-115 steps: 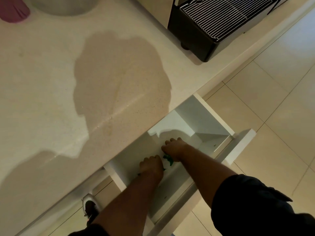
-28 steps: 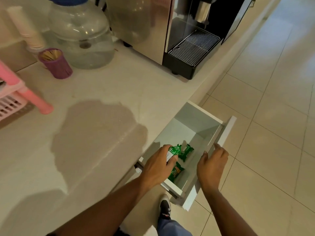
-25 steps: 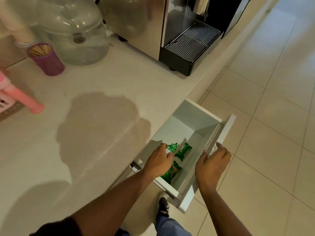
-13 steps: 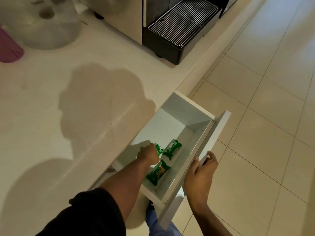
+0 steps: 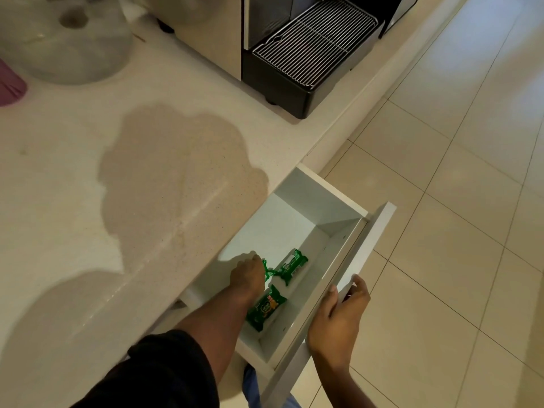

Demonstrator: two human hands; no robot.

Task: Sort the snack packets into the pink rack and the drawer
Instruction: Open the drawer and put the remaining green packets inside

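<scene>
Down inside the drawer (image 5: 312, 207), the left hand (image 5: 248, 275) has its fingers curled over a green snack packet (image 5: 267, 270), of which only a crumpled edge shows past the knuckles; whether they truly pinch it I cannot tell. Just beside that hand lies a second green packet (image 5: 293, 265), angled toward the drawer front, and nearer the person a third green packet (image 5: 265, 309) with orange print lies on the drawer floor, partly under the left forearm. The right hand (image 5: 338, 316) grips the white drawer front (image 5: 374, 240), thumb on the inner face and fingers wrapped round the outer edge. The drawer stands pulled out from under the pale worktop (image 5: 88, 178), over a tiled floor (image 5: 456, 201). On the worktop, well apart from the drawer, stands a coffee machine with a black drip tray (image 5: 312, 51), a clear water jar (image 5: 64, 39) at the far left, and a sliver of a purple cup (image 5: 10, 86) at the frame edge. A dark sleeve (image 5: 164, 375) covers the left upper arm.
</scene>
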